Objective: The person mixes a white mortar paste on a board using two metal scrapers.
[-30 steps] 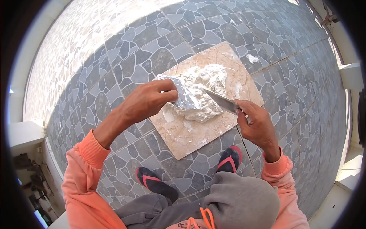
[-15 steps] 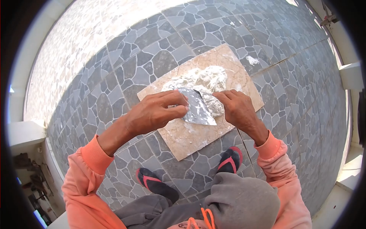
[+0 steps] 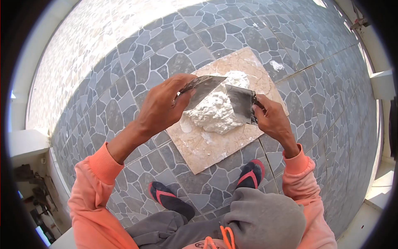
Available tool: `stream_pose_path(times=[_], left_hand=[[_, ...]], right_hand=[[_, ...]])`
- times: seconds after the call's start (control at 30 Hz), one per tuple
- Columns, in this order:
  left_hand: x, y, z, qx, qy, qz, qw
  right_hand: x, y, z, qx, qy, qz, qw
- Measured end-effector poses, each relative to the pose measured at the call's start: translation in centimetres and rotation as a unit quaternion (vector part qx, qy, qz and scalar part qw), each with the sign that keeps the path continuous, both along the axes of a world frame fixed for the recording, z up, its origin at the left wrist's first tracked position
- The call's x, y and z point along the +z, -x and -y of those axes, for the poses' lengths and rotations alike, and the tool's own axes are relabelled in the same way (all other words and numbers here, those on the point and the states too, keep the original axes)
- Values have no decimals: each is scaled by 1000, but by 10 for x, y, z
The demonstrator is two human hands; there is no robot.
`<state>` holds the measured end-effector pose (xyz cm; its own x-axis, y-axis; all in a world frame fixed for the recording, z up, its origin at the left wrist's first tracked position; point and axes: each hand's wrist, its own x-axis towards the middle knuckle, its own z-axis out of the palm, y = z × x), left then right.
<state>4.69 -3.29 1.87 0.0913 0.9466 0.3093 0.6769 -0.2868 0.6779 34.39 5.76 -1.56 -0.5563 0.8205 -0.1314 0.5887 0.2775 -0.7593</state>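
Observation:
A mound of wet white plaster-like paste lies on a square beige marbled tile. My left hand is closed around the edge of a flat metal scraper blade, tilted over the left side of the mound. In my right hand is a second scraper, gripped at its dark back edge, its blade pointing left over the mound's right side. The two blades are apart, their near corners close together. White residue smears the tile around the paste.
The tile lies on a floor of grey stone-patterned paving. My feet in black and pink flip-flops stand at its near side. A white splatter marks the paving at right. Assorted objects sit at lower left.
The scrapers have separated: the left one moved up and left, the right one turned to show its blade face. More of the white mound is now uncovered between them.

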Motion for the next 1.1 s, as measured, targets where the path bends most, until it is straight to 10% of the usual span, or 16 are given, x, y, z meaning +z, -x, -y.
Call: stream_pose_path(times=[0.37, 1.1], left_hand=[[2, -40, -4, 63, 73, 42, 994], [-5, -74, -10, 17, 138, 6, 990]], right_hand=[[-31, 23, 9, -95, 276, -163, 942], [-25, 61, 26, -86, 268, -129, 951]])
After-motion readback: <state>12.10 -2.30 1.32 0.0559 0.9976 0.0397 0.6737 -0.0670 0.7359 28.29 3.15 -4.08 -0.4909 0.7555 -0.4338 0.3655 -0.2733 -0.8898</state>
